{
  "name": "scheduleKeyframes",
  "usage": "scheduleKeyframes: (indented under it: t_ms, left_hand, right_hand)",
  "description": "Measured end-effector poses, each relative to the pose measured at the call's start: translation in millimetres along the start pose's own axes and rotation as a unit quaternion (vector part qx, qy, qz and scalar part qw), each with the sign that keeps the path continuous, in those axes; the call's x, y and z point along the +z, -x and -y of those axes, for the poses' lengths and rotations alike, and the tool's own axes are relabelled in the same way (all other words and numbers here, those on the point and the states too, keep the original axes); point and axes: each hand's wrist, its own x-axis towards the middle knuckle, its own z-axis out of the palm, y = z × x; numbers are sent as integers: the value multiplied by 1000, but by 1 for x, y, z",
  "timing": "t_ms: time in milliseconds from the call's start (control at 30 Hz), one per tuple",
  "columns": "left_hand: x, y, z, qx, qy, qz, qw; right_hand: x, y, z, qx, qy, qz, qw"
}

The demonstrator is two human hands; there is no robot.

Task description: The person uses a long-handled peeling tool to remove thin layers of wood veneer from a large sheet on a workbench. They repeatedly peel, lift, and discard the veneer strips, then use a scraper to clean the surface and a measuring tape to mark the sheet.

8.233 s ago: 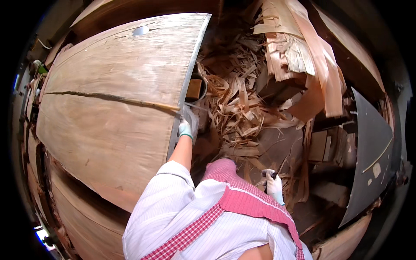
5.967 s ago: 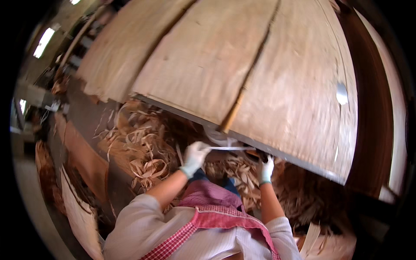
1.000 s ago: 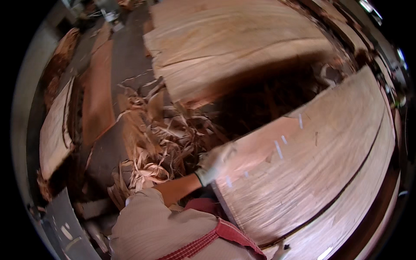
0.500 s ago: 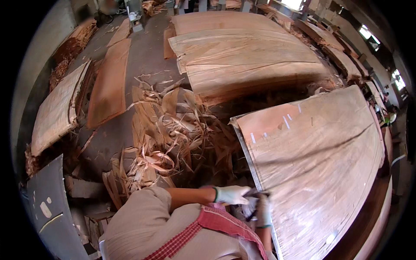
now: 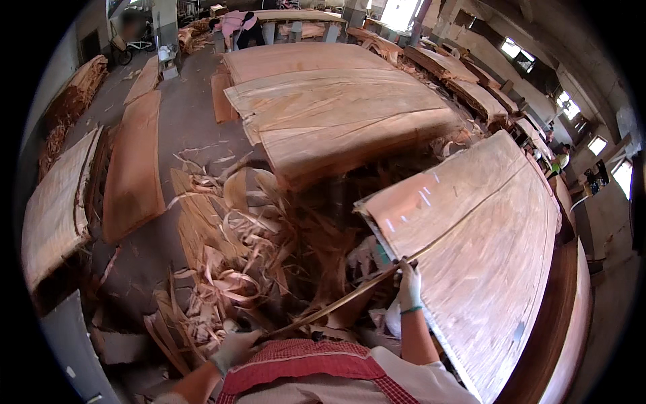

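While half a second ago both gloved hands were bunched low at the near edge of the veneer sheet, they have now drawn apart along a long thin strip. The right hand is closed on the strip's upper end, right at the sheet's near left edge where a split runs up the sheet. The left hand grips the lower end, down by the checked apron. So the strip now looks peeled off the sheet's edge for most of its length, still meeting the sheet only by the right hand, and the trimming seems nearly through. Curled scraps lie heaped on the floor left of the strip. Beyond them a stack of sheets stands, and another person bends at the far end of the hall
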Motion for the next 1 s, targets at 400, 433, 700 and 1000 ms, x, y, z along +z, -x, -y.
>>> scheduleKeyframes:
  t_ms: [400,433,700,1000]
  left_hand:
    - [88,280,356,-500,44,-50,863]
    - [91,306,362,-512,91,7,854]
    - [142,368,377,-638,302,105,700]
    - [-2,267,493,-656,405,-45,635]
  right_hand:
    - [447,159,-134,7,166,240,956]
    - [487,200,-133,48,200,294,933]
    - [696,305,-272,198,160,547,797]
    - [990,336,-342,281,207,610,711]
